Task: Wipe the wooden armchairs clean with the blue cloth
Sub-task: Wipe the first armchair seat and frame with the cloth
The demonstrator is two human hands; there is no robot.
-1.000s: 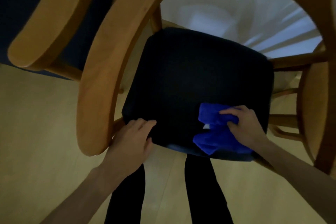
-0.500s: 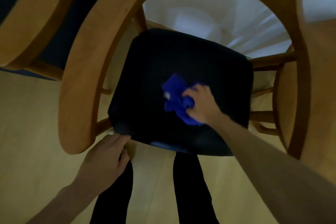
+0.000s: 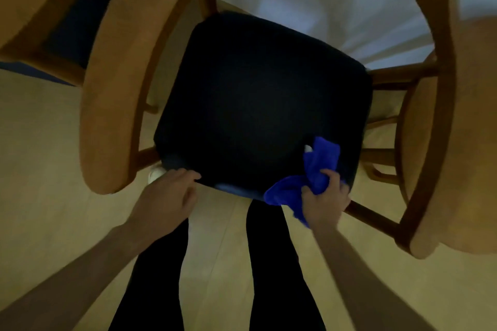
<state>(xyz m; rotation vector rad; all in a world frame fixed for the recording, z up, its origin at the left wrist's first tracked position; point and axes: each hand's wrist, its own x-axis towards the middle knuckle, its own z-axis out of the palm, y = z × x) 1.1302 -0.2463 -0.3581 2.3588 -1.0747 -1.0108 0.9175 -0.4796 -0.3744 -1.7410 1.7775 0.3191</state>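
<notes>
Two bare forearms rising from the lower corners of the frame, no sleeves, watch or rings visible. Left hand at centre left, right hand at centre right. Legs in plain black close-fitting trousers at bottom centre. Small patch of white footwear just left of the left hand, blurred.

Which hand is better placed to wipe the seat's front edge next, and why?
The right hand: it already grips the blue cloth at the seat front corner. The left hand holds no cloth.
</notes>
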